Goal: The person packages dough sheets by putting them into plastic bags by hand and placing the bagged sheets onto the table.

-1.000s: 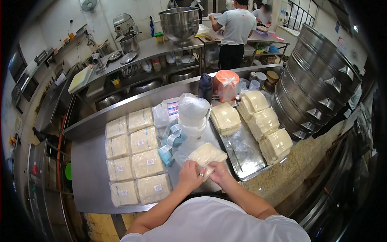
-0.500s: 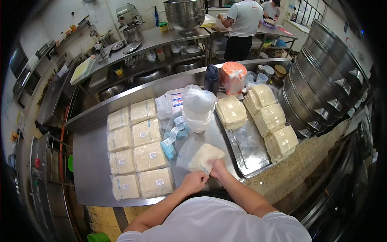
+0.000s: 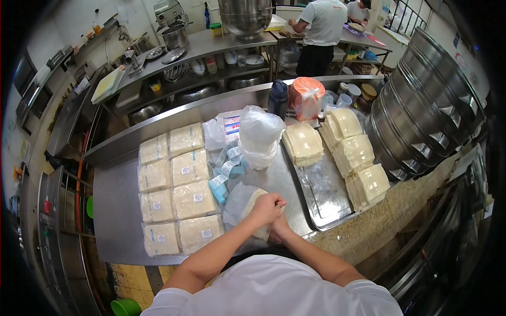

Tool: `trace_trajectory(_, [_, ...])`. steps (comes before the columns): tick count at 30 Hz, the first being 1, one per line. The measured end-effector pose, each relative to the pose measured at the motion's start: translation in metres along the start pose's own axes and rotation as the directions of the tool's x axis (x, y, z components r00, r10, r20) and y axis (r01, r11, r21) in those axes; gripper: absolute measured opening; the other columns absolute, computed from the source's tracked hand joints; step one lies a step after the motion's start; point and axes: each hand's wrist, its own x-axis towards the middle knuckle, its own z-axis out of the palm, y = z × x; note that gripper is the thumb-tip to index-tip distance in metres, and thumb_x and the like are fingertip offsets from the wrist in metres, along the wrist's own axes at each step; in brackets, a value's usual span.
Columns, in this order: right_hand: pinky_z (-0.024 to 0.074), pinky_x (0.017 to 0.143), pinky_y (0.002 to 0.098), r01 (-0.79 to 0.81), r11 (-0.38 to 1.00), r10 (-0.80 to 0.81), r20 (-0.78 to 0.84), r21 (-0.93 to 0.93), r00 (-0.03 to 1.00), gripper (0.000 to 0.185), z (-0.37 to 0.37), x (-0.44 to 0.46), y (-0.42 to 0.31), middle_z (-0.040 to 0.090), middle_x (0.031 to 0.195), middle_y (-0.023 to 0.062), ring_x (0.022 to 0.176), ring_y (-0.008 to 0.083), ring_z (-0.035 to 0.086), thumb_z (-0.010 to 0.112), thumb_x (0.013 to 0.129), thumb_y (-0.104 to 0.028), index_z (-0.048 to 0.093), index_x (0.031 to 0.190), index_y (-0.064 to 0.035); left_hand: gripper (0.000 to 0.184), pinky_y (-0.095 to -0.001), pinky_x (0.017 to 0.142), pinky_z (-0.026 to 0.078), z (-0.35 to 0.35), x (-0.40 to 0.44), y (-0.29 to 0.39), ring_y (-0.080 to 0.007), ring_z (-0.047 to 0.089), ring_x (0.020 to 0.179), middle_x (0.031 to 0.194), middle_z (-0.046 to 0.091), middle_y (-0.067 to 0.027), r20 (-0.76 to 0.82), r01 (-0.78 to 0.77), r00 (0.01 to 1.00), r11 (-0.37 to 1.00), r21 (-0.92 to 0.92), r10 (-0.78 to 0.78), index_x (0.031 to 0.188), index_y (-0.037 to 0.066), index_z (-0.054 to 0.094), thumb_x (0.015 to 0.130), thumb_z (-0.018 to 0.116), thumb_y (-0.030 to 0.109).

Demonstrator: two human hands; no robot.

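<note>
In front of my body a clear plastic bag (image 3: 234,210) holds a stack of pale, square dough sheets (image 3: 252,203). My left hand (image 3: 268,209) reaches across the stack, its fingers curled closed at the bag's right side. Below it, my right hand (image 3: 279,227) is closed on the near right edge of the bag; its fingertips are partly hidden. Left of the bag lie blue-and-white label strips (image 3: 224,176). Beyond it stands a bundle of white plastic bags (image 3: 259,137). Sealed packs of sheets (image 3: 195,197) lie in two columns at the left.
A metal tray (image 3: 327,197) on the right bears piles of uncovered dough sheets (image 3: 358,152). Stacked steel steamers (image 3: 421,100) rise beyond it. A dark bottle (image 3: 278,99) and an orange bagged container (image 3: 307,98) stand at the table's back edge. Two people work farther back.
My left hand has moved right and up, from the bag's near edge across the stack to its right side. My right hand has dropped slightly toward me. The bag has turned and shifted a little left.
</note>
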Motion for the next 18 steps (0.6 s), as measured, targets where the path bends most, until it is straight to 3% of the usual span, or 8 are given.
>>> trace_trajectory(3, [0.0514, 0.091, 0.0337, -0.054, 0.98, 0.064, 0.042, -0.19, 0.997, 0.038, -0.022, 0.004, 0.021, 0.058, 0.129, 0.0063, 0.115, 0.0166, 0.059, 0.058, 0.103, -0.019, 0.049, 0.138, -0.0072, 0.013, -0.0472, 0.076, 0.054, 0.004, -0.005, 0.01, -0.0383, 0.068, 0.088, 0.092, 0.069, -0.0172, -0.014, -0.177, 0.983, 0.971, 0.162, 0.181, 0.096, 0.004, 0.067, 0.085, 0.068, 0.01])
trace_trajectory(4, [0.0521, 0.088, 0.0327, -0.039, 0.994, 0.045, 0.056, -0.103, 0.997, 0.037, -0.013, -0.001, 0.017, 0.059, 0.127, 0.0064, 0.112, 0.0165, 0.06, 0.059, 0.103, -0.023, 0.05, 0.137, -0.0094, 0.011, -0.0485, 0.078, 0.054, 0.003, -0.008, 0.017, -0.0391, 0.067, 0.09, 0.095, 0.068, -0.0177, 0.002, -0.228, 0.972, 0.945, 0.234, 0.234, 0.094, 0.004, 0.066, 0.085, 0.066, 0.01])
trace_trajectory(6, [0.0536, 0.082, 0.0307, -0.008, 0.997, 0.003, 0.077, 0.072, 0.997, 0.036, 0.003, -0.016, 0.013, 0.06, 0.123, 0.0064, 0.107, 0.0162, 0.063, 0.06, 0.103, -0.03, 0.05, 0.133, -0.0136, 0.008, -0.0497, 0.078, 0.053, 0.005, -0.012, 0.03, -0.0395, 0.067, 0.089, 0.093, 0.067, -0.0173, -0.014, -0.189, 0.979, 0.936, 0.297, 0.202, 0.091, 0.005, 0.064, 0.084, 0.063, 0.007])
trace_trajectory(7, [0.054, 0.079, 0.0315, -0.023, 0.997, 0.014, 0.114, 0.076, 0.993, 0.035, -0.001, -0.014, 0.018, 0.061, 0.121, 0.0064, 0.104, 0.0169, 0.063, 0.06, 0.103, -0.03, 0.051, 0.132, -0.0145, 0.006, -0.0504, 0.078, 0.053, 0.006, -0.014, 0.033, -0.0397, 0.067, 0.088, 0.092, 0.066, -0.0171, -0.023, -0.169, 0.982, 0.93, 0.327, 0.187, 0.09, 0.006, 0.063, 0.084, 0.062, 0.006])
trace_trajectory(11, [0.0562, 0.077, 0.0362, -0.083, 0.993, 0.1, 0.215, -0.086, 0.972, 0.033, -0.015, -0.015, 0.019, 0.063, 0.118, 0.008, 0.1, 0.0201, 0.066, 0.058, 0.103, -0.031, 0.054, 0.131, -0.0147, 0.006, -0.0493, 0.072, 0.053, 0.003, -0.02, 0.032, -0.0398, 0.066, 0.083, 0.088, 0.065, -0.0171, -0.042, -0.252, 0.959, 0.915, 0.315, 0.279, 0.087, 0.004, 0.06, 0.084, 0.065, 0.007])
trace_trajectory(18, [0.0572, 0.083, 0.042, -0.173, 0.984, 0.164, 0.201, 0.029, 0.966, 0.035, -0.006, -0.011, 0.012, 0.064, 0.122, 0.0115, 0.105, 0.0244, 0.067, 0.059, 0.102, -0.027, 0.054, 0.133, -0.0115, 0.004, -0.0499, 0.07, 0.053, 0.002, -0.023, 0.04, -0.0406, 0.067, 0.082, 0.088, 0.066, -0.0169, -0.066, -0.262, 0.953, 0.91, 0.321, 0.297, 0.087, 0.004, 0.061, 0.084, 0.064, 0.006])
